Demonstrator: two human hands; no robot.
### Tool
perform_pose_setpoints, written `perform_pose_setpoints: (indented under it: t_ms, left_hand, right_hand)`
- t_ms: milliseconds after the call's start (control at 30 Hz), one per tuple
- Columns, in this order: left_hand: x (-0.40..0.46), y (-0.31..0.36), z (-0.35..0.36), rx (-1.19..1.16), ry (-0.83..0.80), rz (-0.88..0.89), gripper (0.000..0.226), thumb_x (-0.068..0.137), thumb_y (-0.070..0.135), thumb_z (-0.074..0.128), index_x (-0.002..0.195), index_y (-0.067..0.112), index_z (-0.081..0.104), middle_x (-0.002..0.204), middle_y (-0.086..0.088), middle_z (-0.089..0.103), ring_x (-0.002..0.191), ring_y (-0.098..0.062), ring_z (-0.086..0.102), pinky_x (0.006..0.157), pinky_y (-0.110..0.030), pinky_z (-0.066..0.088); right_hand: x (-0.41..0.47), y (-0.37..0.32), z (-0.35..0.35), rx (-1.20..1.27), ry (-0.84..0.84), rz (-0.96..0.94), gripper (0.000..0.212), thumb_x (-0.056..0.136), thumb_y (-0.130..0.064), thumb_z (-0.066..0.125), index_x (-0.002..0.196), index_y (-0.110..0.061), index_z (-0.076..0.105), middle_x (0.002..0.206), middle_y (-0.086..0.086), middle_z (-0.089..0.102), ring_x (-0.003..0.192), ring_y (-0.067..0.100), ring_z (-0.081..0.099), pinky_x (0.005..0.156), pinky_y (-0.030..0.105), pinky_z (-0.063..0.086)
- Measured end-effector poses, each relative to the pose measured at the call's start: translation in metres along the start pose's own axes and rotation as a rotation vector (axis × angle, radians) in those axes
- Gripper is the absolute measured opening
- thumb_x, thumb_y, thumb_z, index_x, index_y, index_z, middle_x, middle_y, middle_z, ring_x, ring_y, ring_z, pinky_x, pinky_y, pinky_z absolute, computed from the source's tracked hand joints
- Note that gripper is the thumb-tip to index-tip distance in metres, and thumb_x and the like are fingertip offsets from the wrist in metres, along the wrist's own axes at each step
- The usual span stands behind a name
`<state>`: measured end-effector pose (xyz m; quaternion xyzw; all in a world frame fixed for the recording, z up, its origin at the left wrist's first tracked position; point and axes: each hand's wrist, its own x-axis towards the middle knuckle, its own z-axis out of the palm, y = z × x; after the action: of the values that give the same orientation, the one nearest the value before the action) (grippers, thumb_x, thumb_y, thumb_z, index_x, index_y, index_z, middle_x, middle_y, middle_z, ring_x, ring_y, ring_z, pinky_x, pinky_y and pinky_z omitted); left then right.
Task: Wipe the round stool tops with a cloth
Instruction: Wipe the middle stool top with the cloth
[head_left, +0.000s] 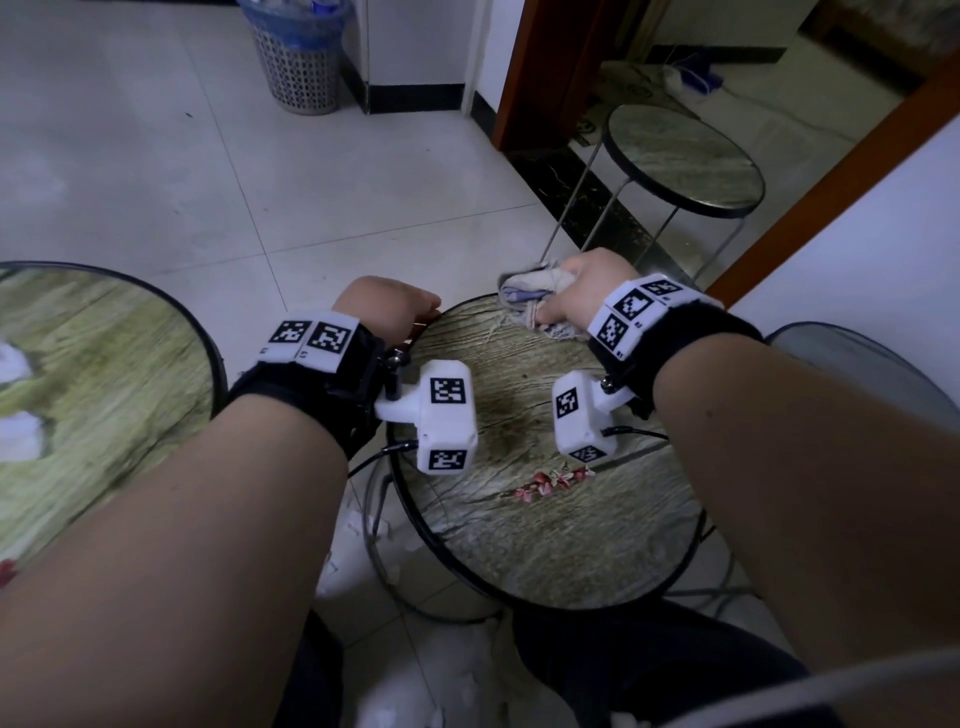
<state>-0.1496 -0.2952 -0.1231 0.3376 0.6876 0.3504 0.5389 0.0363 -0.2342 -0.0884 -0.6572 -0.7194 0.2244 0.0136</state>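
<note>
cloth (524, 299) on middle stool (545, 519) far edge, stools (685, 161) either side

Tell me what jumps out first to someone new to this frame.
Two hands over the middle stool top: the right hand grips a crumpled cloth at its far edge, the left hand holds its far-left rim. White marker-tagged blocks hang from both wrists. Another stool stands beyond.

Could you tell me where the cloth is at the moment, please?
In the head view, the cloth is bunched in the right hand, at the far rim of the middle stool, just in front of the farther stool.
</note>
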Motion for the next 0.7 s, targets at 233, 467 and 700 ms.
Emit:
perform_pose_setpoints:
  t_ms: [233,467,700]
  left_hand:
    - [-0.005,-0.006,0.001,0.112,0.049,0.088,0.023,0.09,0.013,0.057,0.111,0.012,0.066,0.119,-0.009,0.065,0.099,-0.02,0.061,0.086,-0.03,0.046]
    - [-0.022,-0.003,0.008,0.251,0.133,0.158,0.026,0.092,0.01,0.054,0.116,0.011,0.066,0.12,-0.007,0.064,0.108,-0.02,0.06,0.078,-0.02,0.042]
    - [-0.035,-0.013,0.008,0.388,0.19,0.163,0.032,0.093,0.013,0.052,0.124,0.015,0.061,0.128,-0.006,0.06,0.117,-0.023,0.055,0.095,-0.024,0.039]
  right_hand:
    - [-0.026,0.004,-0.002,0.009,-0.041,0.026,0.019,0.071,-0.02,0.076,0.087,-0.011,0.071,0.083,0.01,0.068,0.074,0.021,0.059,0.065,0.026,0.045]
    - [-0.056,0.0,-0.001,-0.051,-0.075,0.059,0.02,0.082,-0.017,0.068,0.096,-0.004,0.067,0.091,0.01,0.064,0.086,0.024,0.06,0.067,0.026,0.043]
    - [-0.08,0.006,0.007,-0.041,-0.034,0.078,0.032,0.082,-0.018,0.067,0.109,-0.001,0.066,0.097,0.014,0.067,0.089,0.027,0.063,0.074,0.029,0.049]
